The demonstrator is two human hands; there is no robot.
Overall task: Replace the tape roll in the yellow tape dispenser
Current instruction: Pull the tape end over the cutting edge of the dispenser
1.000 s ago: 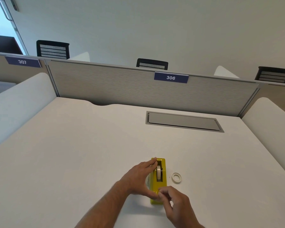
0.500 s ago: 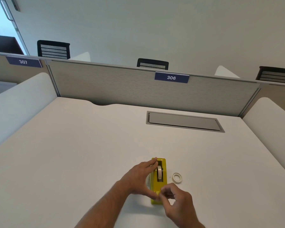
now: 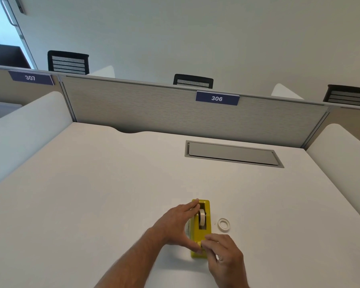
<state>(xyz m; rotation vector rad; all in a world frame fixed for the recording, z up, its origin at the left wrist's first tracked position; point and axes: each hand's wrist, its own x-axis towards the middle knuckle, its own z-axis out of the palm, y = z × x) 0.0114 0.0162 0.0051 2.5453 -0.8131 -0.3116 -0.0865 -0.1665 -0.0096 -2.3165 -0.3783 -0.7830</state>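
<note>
One yellow dispenser [image 3: 201,231] on the bench [image 3: 92,194] holds one roll [image 3: 202,217]; a second roll [image 3: 223,223] lies right. Left hand [image 3: 175,224] grips the dispenser; right hand [image 3: 222,254] pinches its near end.

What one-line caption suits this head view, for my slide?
Left hand steadies yellow dispenser; right hand works at its front end.

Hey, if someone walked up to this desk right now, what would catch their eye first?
The yellow tape dispenser near the front of the white desk, with a tape roll seated in it. The left hand holds its side while the right hand pinches at its near end. A small white ring lies just right of it.
</note>
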